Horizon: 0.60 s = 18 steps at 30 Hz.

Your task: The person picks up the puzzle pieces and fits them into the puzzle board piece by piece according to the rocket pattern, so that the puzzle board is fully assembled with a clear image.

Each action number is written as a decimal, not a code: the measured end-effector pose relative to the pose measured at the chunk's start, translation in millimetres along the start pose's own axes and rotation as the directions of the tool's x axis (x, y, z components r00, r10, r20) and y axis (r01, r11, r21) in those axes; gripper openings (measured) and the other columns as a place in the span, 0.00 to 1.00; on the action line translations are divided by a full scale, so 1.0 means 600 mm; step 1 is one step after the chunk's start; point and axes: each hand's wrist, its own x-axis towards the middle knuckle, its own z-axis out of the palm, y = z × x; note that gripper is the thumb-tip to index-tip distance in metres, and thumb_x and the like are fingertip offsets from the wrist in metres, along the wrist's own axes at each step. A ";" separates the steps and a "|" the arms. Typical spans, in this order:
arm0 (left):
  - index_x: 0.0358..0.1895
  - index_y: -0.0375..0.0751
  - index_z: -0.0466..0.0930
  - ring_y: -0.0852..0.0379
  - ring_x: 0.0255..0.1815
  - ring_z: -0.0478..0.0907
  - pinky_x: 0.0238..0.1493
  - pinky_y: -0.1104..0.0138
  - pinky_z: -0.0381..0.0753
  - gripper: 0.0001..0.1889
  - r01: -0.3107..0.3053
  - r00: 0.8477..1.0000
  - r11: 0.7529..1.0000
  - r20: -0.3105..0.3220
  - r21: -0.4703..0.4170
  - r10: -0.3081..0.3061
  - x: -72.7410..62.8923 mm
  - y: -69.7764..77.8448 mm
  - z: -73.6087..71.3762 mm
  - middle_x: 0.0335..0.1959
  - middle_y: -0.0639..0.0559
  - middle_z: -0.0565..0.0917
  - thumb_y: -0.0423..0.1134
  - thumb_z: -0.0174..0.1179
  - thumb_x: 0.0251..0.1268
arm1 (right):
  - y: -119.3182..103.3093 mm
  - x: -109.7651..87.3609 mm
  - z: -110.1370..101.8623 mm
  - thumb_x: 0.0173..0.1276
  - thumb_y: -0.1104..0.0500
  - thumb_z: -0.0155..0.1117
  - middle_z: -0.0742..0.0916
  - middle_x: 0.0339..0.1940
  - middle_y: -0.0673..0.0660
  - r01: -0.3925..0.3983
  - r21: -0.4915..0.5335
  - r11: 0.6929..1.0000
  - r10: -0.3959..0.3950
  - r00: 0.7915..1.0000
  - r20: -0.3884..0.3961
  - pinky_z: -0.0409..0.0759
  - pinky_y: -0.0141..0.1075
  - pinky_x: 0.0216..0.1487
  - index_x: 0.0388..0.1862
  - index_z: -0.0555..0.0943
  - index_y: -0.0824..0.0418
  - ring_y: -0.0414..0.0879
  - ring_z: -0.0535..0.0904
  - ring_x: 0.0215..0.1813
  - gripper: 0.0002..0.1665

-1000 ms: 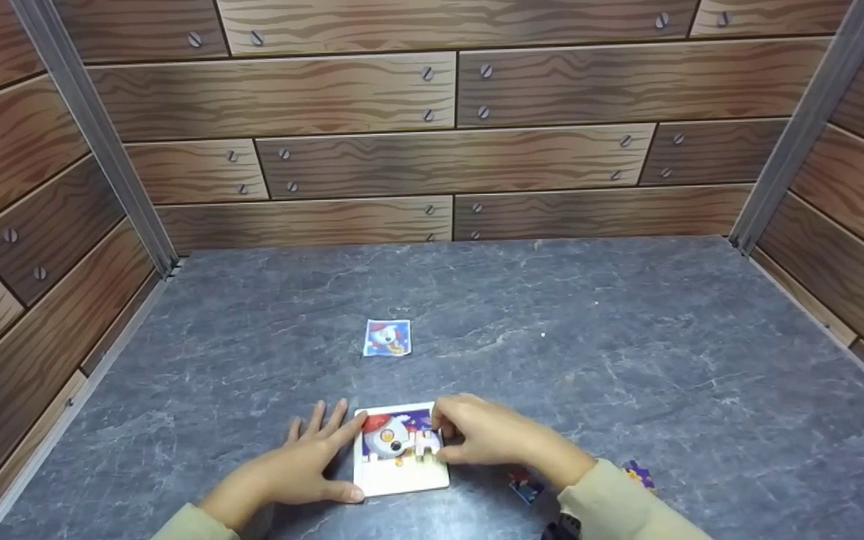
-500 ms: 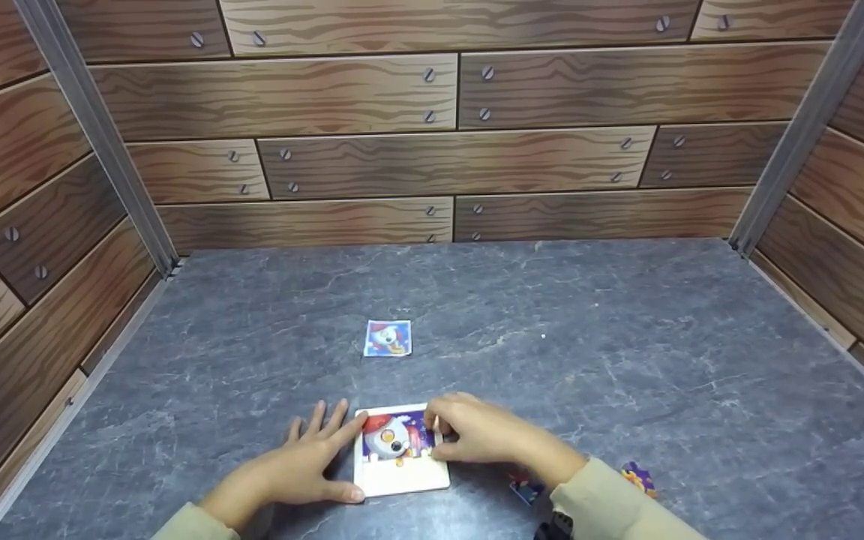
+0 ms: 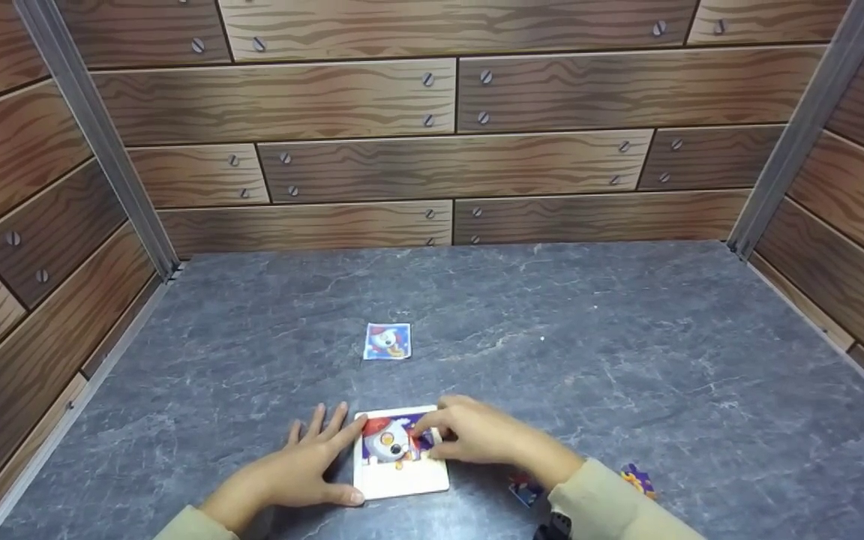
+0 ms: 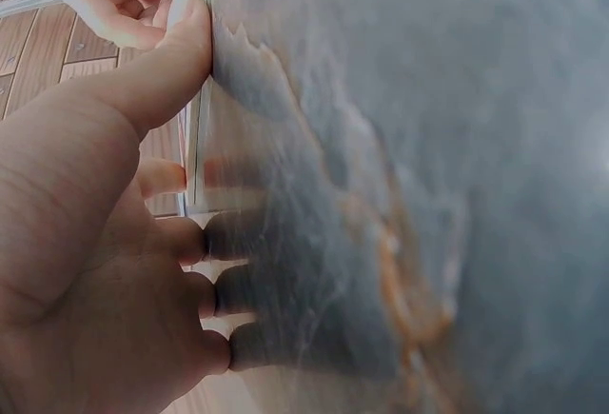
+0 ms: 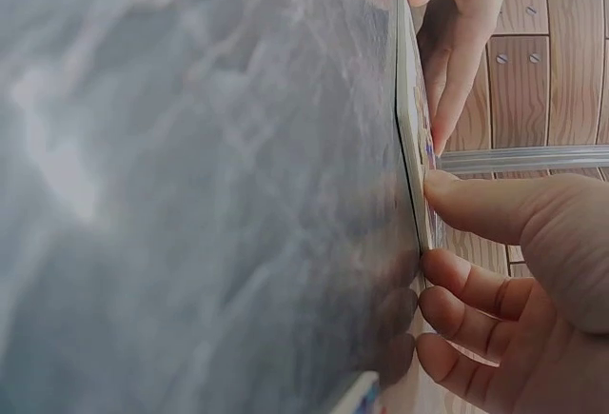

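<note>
A white-framed jigsaw puzzle board [image 3: 402,480] lies flat at the front middle of the table. Its upper part shows a cartoon picture with a red-and-white figure on purple; the lower part is bare white. My left hand [image 3: 301,469] lies spread at the board's left side, its index finger and thumb touching the frame. Over the picture's right part my right hand [image 3: 481,433] has its thumb and index finger at a purple puzzle piece [image 3: 427,438], mostly covered by the fingers. In the right wrist view the thumb [image 5: 457,195] touches the board's top and other fingertips meet the table.
Loose puzzle pieces lie to the right: a dark one [image 3: 525,490] beside the right forearm and a purple-orange one [image 3: 638,480] past the sleeve. Farther back is a small picture card [image 3: 388,341]. Wood-patterned walls [image 3: 357,169] enclose the grey table [image 3: 612,360].
The piece under my right fingers was tilted with a pale side showing; now it lies lower in the picture. The right index finger has shifted left across it. My left hand stays put.
</note>
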 end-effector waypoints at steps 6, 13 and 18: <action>0.74 0.47 0.47 0.28 0.69 0.30 0.58 0.32 0.33 0.52 0.003 1.000 1.000 -0.002 0.002 -0.003 0.000 -0.004 0.000 0.72 0.32 0.41 0.69 0.57 0.49 | -0.009 0.005 0.000 0.55 0.52 0.70 0.73 0.27 0.46 -0.041 -0.024 0.999 0.041 0.999 0.004 0.66 0.30 0.27 0.49 0.83 0.47 0.37 0.65 0.28 0.20; 0.74 0.47 0.47 0.28 0.69 0.30 0.58 0.31 0.33 0.52 -0.002 1.000 1.000 -0.007 -0.006 0.002 -0.001 -0.002 0.002 0.72 0.32 0.41 0.68 0.58 0.50 | -0.017 0.010 0.005 0.50 0.52 0.74 0.74 0.26 0.44 -0.079 0.001 0.997 0.079 0.996 -0.033 0.67 0.29 0.28 0.41 0.85 0.50 0.35 0.68 0.28 0.17; 0.74 0.47 0.47 0.28 0.69 0.31 0.58 0.31 0.34 0.52 0.000 1.000 1.000 -0.009 0.002 0.000 0.000 0.002 0.000 0.72 0.32 0.41 0.68 0.58 0.49 | -0.016 0.012 0.007 0.49 0.52 0.74 0.75 0.26 0.44 -0.087 0.019 0.996 0.088 0.995 -0.046 0.68 0.29 0.27 0.41 0.86 0.52 0.35 0.69 0.27 0.17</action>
